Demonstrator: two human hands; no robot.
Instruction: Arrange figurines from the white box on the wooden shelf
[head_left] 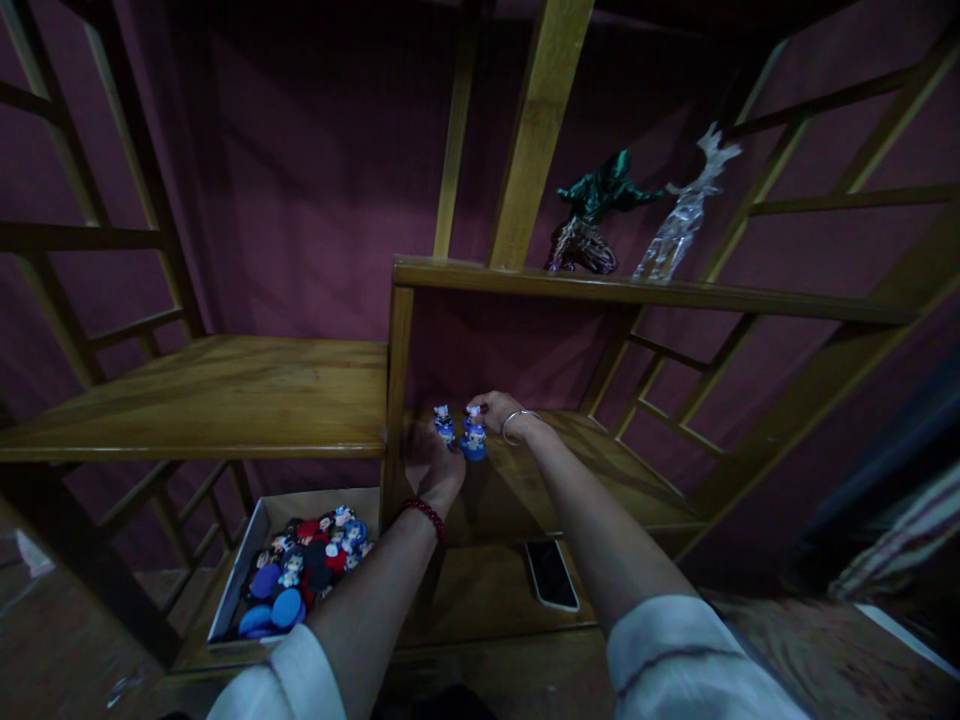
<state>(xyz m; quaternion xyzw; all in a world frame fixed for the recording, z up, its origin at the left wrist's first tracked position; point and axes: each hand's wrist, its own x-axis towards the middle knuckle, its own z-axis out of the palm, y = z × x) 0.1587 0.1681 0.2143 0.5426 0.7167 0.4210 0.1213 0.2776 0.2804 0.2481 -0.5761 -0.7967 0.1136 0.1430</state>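
Small blue, purple and white figurines stand close together on the middle shelf of the cabinet. My left hand [441, 468] is closed around the left side of a figurine [445, 434]. Its fingers are partly hidden behind the hand and the toy. My right hand [498, 410], with a silver bangle at the wrist, pinches the top of a rear figurine [473, 411]. In front of that one is another figurine [473, 441] on a round blue base. The lower parts of the rear toys are hidden.
An open box [231, 590] of jumbled figurines and round bases sits at lower left. A phone [552, 575] lies on the bottom board. On the upper shelf [465, 272] stand a dark green statue [600, 210] and a clear statue [681, 225]. A wooden upright [397, 400] rises left of my hands.
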